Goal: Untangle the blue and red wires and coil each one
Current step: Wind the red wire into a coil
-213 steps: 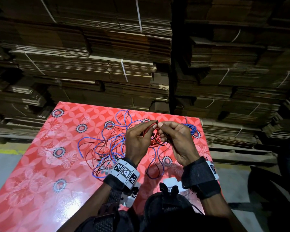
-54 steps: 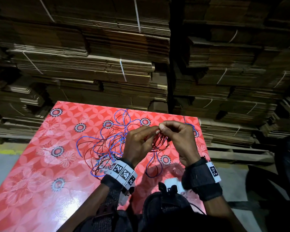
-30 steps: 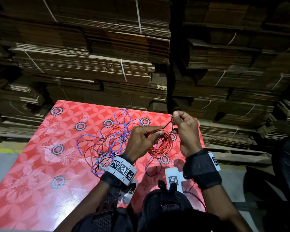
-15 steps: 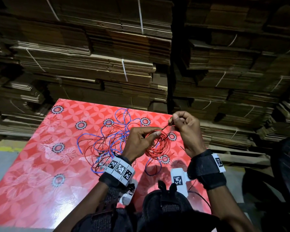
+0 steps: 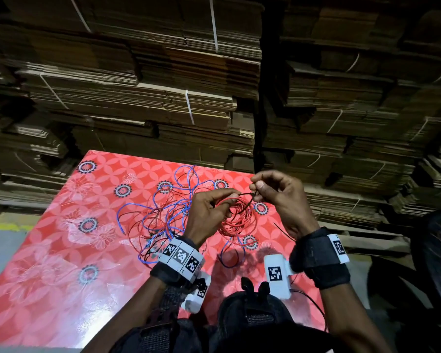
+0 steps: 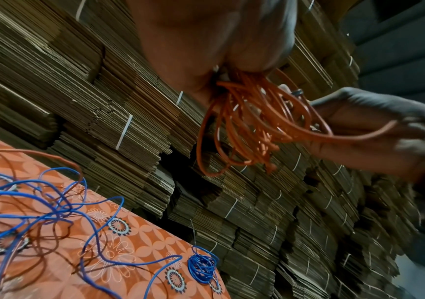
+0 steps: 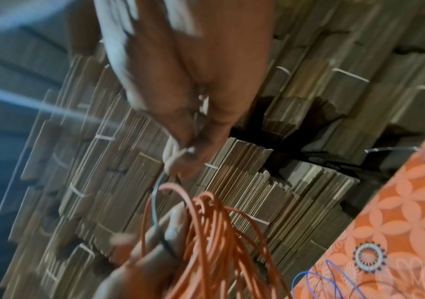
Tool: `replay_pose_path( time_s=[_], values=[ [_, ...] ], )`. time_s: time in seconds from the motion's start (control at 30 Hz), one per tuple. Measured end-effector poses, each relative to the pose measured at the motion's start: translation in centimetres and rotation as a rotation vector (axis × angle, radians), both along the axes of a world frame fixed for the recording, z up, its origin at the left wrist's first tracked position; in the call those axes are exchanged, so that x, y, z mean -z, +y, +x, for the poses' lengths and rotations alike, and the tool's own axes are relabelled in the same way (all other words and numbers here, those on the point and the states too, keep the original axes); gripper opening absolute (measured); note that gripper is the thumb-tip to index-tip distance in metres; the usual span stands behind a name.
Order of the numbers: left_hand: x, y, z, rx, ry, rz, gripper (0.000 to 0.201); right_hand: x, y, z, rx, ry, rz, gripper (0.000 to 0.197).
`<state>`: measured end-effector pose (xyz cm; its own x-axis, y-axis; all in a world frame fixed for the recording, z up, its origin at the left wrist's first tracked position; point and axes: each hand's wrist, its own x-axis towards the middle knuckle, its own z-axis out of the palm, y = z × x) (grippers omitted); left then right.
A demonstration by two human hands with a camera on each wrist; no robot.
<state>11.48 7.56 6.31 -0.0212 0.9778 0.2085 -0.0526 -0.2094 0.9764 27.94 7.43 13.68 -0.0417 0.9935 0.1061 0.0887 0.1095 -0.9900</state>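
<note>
Hands have parted: left hand (image 5: 209,212) grips red coil (image 5: 236,220), right hand (image 5: 278,197) pinches its end.

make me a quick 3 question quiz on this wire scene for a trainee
1. True or false: the left hand holds the red coil up off the table.
2. What does the right hand pinch? A) a thin dark tie B) a blue wire C) a strip of cardboard
3. Fill in: a small finished ____ coil lies near the far edge of the table, while a loose tangle of wires waits to the left of the hands.

Key: 1 true; 2 A; 3 blue
</note>
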Motion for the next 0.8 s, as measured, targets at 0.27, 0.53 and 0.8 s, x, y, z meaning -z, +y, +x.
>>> replay_pose_path(
  time_s=[0.27, 0.53, 0.8],
  values=[
    [-0.4, -0.2, 0.1, -0.006, 0.015, 0.016, 0.029, 0.3, -0.6, 0.8, -0.089, 0.074, -0.104, 0.023],
    [-0.6, 0.0, 0.8, -0.032, -0.010, -0.024, 0.027, 1.0, -0.4, 0.5, 0.064, 0.001, -0.076, 0.004],
    [-1.2, -0.4, 1.9, 0.059, -0.094, -0.069, 0.035, 3.3, -0.1, -2.8, 0.533, -0.334, 0.237, 0.016]
  ],
)
